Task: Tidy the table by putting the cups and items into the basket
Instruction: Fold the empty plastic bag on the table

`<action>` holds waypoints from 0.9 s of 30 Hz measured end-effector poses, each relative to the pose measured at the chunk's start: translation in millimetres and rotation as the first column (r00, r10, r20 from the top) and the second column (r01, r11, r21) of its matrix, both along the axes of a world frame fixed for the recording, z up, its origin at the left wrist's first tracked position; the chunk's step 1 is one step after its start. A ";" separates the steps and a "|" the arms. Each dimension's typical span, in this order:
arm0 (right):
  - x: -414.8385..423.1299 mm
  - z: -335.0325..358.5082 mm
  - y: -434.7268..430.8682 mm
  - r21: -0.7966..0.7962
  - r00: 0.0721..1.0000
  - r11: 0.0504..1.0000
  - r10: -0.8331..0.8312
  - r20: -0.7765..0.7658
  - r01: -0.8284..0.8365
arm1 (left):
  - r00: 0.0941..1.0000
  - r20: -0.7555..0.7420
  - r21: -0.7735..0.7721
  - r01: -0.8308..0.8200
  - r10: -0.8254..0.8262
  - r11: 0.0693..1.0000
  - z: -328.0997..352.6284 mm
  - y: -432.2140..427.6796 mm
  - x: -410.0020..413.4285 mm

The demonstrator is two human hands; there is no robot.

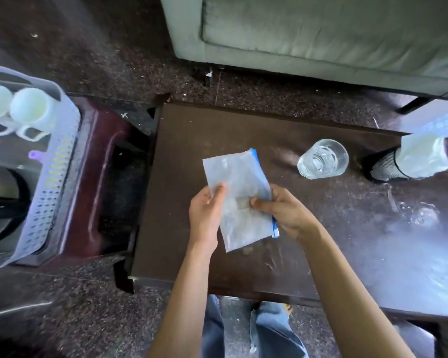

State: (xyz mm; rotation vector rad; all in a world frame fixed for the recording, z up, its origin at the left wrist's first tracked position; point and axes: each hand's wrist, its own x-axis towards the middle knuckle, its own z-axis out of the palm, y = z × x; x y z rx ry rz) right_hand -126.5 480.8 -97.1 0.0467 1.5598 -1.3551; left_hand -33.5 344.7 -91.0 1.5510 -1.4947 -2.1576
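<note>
Centre frame: clear zip bag [233, 171] held just above the bench [321, 241], long axis running 11 to 5 o'clock. Blue zip strip [259, 165] along its 3 o'clock edge, slider [276, 231] at the near end. Left hand [206, 215] takes the bag's 9 o'clock edge, its grip closed as a pinch: thumb on top, fingers beneath. Right hand [282, 211] has its grip closed on the zip side, thumb pressed onto the film, fingers curled under. Bag is blurred, so whether it carries writing cannot be told. Glass [322, 158] stands upright on the bench at 2 o'clock of the bag, well apart from it. Bottle [422, 158] at 3 o'clock near the frame edge, lower part in a black mesh sleeve [383, 165]; any label is too blurred to read. Basket [55, 177], pale perforated plastic, sits at 9 o'clock on a dark red stool [98, 161] beside the bench. Inside it, at its far end, two white cups [33, 107] lie side by side, handles toward the viewer. Bench top is dark brown, scuffed and scratched, with glare at 4 o'clock. Floor [114, 60] is dark and speckled. Grey-green sofa [321, 34] at 12 to 1 o'clock. Blue jeans [272, 329] at 6 o'clock, below the bench edge.
</note>
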 end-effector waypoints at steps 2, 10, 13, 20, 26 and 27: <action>-0.8 8.0 -34.3 0.031 1.000 1.000 0.006 -0.017 -0.005 | 0.983 -0.080 0.051 -0.164 0.168 0.985 10.1 -24.7 7.1; 20.2 38.7 -161.4 -0.053 0.989 0.993 -0.108 -0.100 0.104 | 0.838 -0.251 0.010 -0.498 0.484 0.867 44.2 -139.3 13.8; 24.8 56.4 -211.6 -0.145 0.982 0.984 -0.122 -0.146 0.101 | 0.766 -0.303 0.002 -0.594 0.566 0.804 57.1 -178.1 21.1; 14.8 82.9 -333.0 -0.235 0.984 0.972 -0.028 -0.178 -0.014 | 0.722 -0.287 -0.247 -0.690 0.629 0.680 76.1 -233.3 41.7; 24.5 68.0 -426.0 -0.119 0.947 0.976 0.142 -0.288 -0.182 | 0.665 -0.255 -0.304 -0.744 0.702 0.595 68.4 -265.6 48.6; 27.4 62.6 -435.0 -0.081 0.935 0.976 0.167 -0.312 -0.202 | 0.648 -0.254 -0.287 -0.759 0.718 0.584 67.2 -270.2 49.1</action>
